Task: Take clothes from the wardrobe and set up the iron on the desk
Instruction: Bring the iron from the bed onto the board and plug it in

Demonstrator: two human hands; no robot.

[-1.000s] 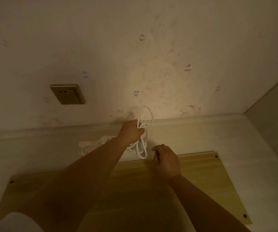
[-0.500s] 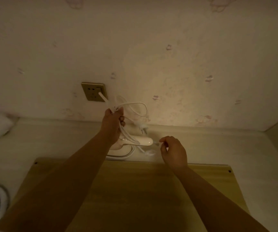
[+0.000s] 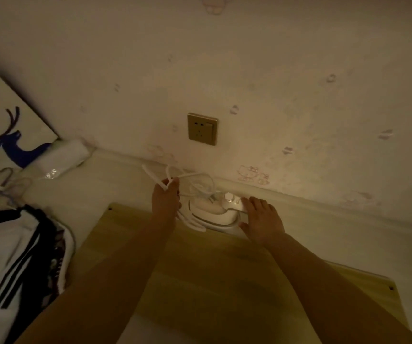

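On the dim desk (image 3: 349, 244), left hand (image 3: 165, 198) pinches the cord (image 3: 195, 180); right hand (image 3: 262, 217), open, touches the iron (image 3: 215, 212).

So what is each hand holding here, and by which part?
The left hand pinches the iron's white cord at a loop. The right hand rests on the iron, at its side, not lifting it.

Dim, warm light falls on a pale wall (image 3: 299, 70) dotted with faint pink cartoon prints (one sits near the baseboard), bearing a brass-coloured socket plate (image 3: 202, 129).
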